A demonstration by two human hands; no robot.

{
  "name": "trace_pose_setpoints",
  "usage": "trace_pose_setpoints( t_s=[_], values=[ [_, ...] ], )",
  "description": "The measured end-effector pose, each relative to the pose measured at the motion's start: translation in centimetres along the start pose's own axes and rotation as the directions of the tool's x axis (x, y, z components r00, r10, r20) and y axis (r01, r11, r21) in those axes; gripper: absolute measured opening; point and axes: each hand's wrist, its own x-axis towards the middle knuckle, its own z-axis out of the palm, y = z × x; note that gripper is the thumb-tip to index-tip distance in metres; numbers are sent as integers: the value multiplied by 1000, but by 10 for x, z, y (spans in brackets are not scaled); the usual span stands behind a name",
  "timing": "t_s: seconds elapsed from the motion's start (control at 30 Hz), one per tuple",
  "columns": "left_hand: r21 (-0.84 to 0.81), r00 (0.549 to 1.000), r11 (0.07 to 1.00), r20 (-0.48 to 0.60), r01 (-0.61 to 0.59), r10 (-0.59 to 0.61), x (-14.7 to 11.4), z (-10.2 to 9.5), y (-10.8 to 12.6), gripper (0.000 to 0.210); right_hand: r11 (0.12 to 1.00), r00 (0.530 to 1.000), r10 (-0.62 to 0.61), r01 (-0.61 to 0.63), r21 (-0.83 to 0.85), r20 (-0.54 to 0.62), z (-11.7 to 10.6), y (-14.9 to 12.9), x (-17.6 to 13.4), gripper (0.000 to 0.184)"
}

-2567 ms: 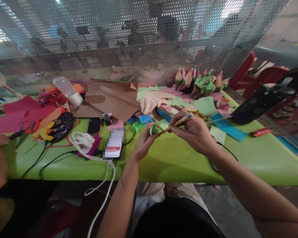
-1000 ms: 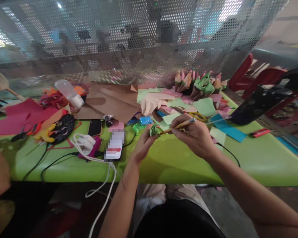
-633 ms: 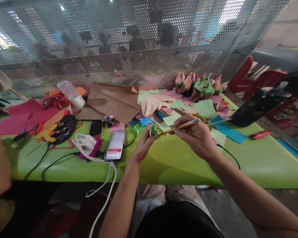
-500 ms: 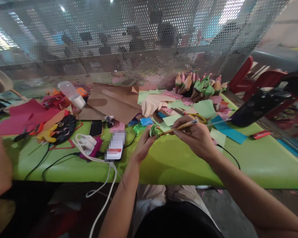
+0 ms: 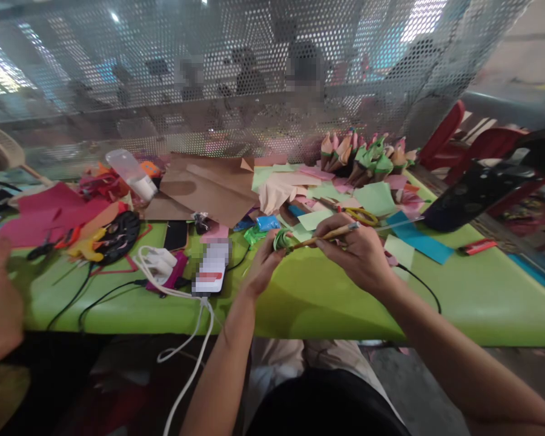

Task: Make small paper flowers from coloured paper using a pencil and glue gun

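My left hand [image 5: 262, 264] is closed around a small green coil [image 5: 281, 240] that looks like rolled paper strips, held above the front part of the table. Between the fingers of my right hand [image 5: 355, 247] is a slim wooden stick [image 5: 338, 231] with a pale rear end. It slants down to the left, and its thin tip meets the lower edge of the coil; whether it goes inside I cannot tell. Just behind my left hand lie a blue packet [image 5: 267, 223] and a green packet [image 5: 254, 235]. A yellow ring [image 5: 362, 217] is beyond my right hand.
Left of my arms are a phone [image 5: 212, 266], white chargers with cables [image 5: 161, 263] and a black round object [image 5: 122, 236]. Brown paper [image 5: 209, 184] and paper cones [image 5: 372, 157] lie behind. A dark bottle [image 5: 463, 197] stands right. Another person's arm [image 5: 0, 297] reaches in left.
My right hand and the stick have shifted very slightly; the stick's rear end is a touch lower and further left. The other person's hand at the left edge has moved a little.
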Motion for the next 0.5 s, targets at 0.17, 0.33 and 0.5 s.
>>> trace_pose_setpoints(
  t_s=[0.17,0.33,0.5],
  values=[
    [-3,999,999,-1,-34,34,-1,0,0,29,1000,1000,2,-2,-10,-20,0,-1,-1,5],
    [33,1000,999,2,-31,31,0,0,1,28,1000,1000,21,-20,6,-20,-1,-2,-2,5],
    [13,1000,1000,-4,-13,13,0,0,2,29,998,998,64,-63,17,-27,-1,-2,-2,3]
  ],
)
